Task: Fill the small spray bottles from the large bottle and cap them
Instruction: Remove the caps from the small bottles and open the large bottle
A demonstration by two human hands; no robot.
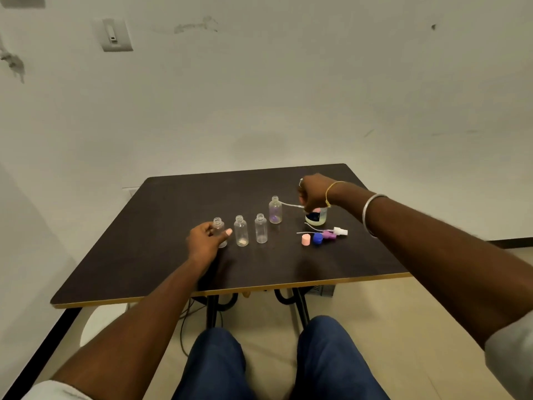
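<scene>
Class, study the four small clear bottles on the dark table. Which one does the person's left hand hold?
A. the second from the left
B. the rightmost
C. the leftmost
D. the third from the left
C: the left hand curls round the leftmost small bottle, thumb across its front; the right hand grips a pink spray head at the large bottle.

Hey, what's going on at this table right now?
A seated person's left hand grips the leftmost small bottle of four, all uncapped. The right hand is curled above the large bottle, holding a thin white tube. Loose spray caps lie nearby on the table.
</scene>
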